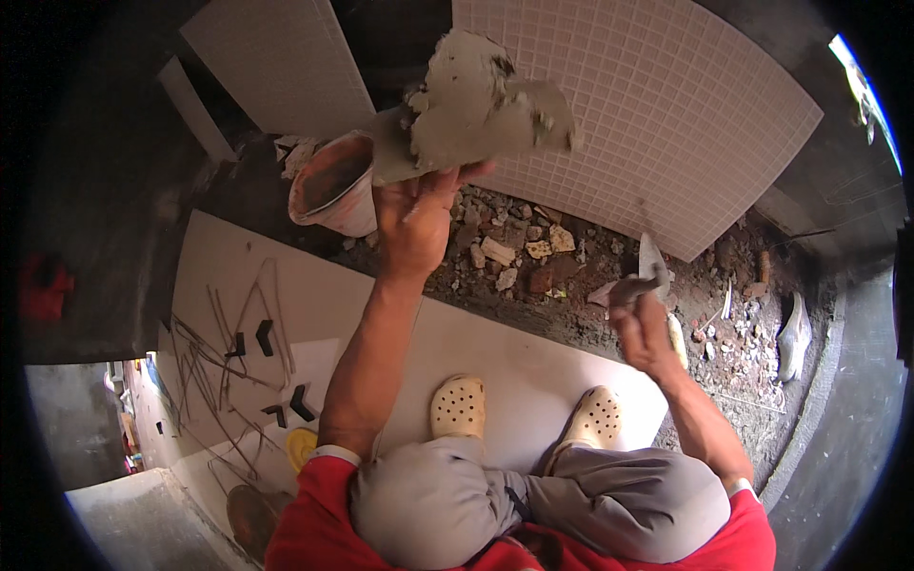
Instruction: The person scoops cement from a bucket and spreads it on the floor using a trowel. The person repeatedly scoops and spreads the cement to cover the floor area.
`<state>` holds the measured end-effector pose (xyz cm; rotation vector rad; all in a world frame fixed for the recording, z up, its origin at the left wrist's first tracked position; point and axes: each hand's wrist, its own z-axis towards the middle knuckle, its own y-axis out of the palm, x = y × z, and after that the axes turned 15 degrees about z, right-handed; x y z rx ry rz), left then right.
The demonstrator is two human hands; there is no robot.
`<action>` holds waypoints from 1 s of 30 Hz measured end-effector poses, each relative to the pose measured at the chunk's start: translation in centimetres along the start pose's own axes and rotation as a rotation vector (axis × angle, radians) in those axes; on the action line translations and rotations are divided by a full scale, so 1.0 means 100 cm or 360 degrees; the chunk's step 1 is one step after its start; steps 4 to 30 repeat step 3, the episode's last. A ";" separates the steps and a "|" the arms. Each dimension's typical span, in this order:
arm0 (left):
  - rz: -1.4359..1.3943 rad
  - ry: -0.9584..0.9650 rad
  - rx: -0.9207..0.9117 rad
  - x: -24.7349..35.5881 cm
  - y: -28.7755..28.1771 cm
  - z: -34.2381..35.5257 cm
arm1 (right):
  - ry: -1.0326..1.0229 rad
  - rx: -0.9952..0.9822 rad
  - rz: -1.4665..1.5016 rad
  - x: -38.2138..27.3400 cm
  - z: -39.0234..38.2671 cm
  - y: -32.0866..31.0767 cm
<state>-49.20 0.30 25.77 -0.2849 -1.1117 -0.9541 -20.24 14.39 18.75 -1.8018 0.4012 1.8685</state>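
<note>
My left hand (416, 228) is raised at the upper middle, gripping a flat grey board (388, 152) from below. A thick, uneven heap of wet grey mortar (466, 109) covers most of that board and hides its shape. Lower and to the right, my right hand (647, 333) is closed round the handle of a small pointed trowel (653, 259). The trowel's blade points up and away from me, over the rubble and apart from the mortar.
A mortar-stained bucket (333, 190) stands behind my left forearm. A large grid-patterned tile panel (647, 114) leans at the back, above broken rubble (514, 247). Thin bent rods (214, 381) and black angled pieces (300, 403) lie at left on the pale slab (495, 352) under my feet.
</note>
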 end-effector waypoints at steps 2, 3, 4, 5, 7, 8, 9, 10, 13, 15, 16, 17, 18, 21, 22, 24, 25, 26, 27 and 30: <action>-0.0334 -0.0120 -0.0148 -0.006 -0.021 -0.006 | 0.0231 -0.0028 0.0048 -0.028 0.009 -0.025; -0.0431 -0.0268 -0.0188 -0.008 -0.030 -0.011 | 0.0255 -0.0055 0.0080 -0.045 0.018 -0.034; -0.0431 -0.0268 -0.0188 -0.008 -0.030 -0.011 | 0.0255 -0.0055 0.0080 -0.045 0.018 -0.034; -0.0431 -0.0268 -0.0188 -0.008 -0.030 -0.011 | 0.0255 -0.0055 0.0080 -0.045 0.018 -0.034; -0.0431 -0.0268 -0.0188 -0.008 -0.030 -0.011 | 0.0255 -0.0055 0.0080 -0.045 0.018 -0.034; -0.0431 -0.0268 -0.0188 -0.008 -0.030 -0.011 | 0.0255 -0.0055 0.0080 -0.045 0.018 -0.034; -0.0431 -0.0268 -0.0188 -0.008 -0.030 -0.011 | 0.0255 -0.0055 0.0080 -0.045 0.018 -0.034; -0.0431 -0.0268 -0.0188 -0.008 -0.030 -0.011 | 0.0255 -0.0055 0.0080 -0.045 0.018 -0.034; -0.0431 -0.0268 -0.0188 -0.008 -0.030 -0.011 | 0.0255 -0.0055 0.0080 -0.045 0.018 -0.034; -0.0431 -0.0268 -0.0188 -0.008 -0.030 -0.011 | 0.0255 -0.0055 0.0080 -0.045 0.018 -0.034; -0.0431 -0.0268 -0.0188 -0.008 -0.030 -0.011 | 0.0255 -0.0055 0.0080 -0.045 0.018 -0.034; -0.0431 -0.0268 -0.0188 -0.008 -0.030 -0.011 | 0.0255 -0.0055 0.0080 -0.045 0.018 -0.034; -0.0431 -0.0268 -0.0188 -0.008 -0.030 -0.011 | 0.0255 -0.0055 0.0080 -0.045 0.018 -0.034; -0.0431 -0.0268 -0.0188 -0.008 -0.030 -0.011 | 0.0255 -0.0055 0.0080 -0.045 0.018 -0.034; -0.0431 -0.0268 -0.0188 -0.008 -0.030 -0.011 | 0.0255 -0.0055 0.0080 -0.045 0.018 -0.034; -0.0431 -0.0268 -0.0188 -0.008 -0.030 -0.011 | 0.0255 -0.0055 0.0080 -0.045 0.018 -0.034; -0.0431 -0.0268 -0.0188 -0.008 -0.030 -0.011 | 0.0255 -0.0055 0.0080 -0.045 0.018 -0.034; -0.0431 -0.0268 -0.0188 -0.008 -0.030 -0.011 | 0.0255 -0.0055 0.0080 -0.045 0.018 -0.034; -0.0431 -0.0268 -0.0188 -0.008 -0.030 -0.011 | 0.0255 -0.0055 0.0080 -0.045 0.018 -0.034; -0.0431 -0.0268 -0.0188 -0.008 -0.030 -0.011 | 0.0255 -0.0055 0.0080 -0.045 0.018 -0.034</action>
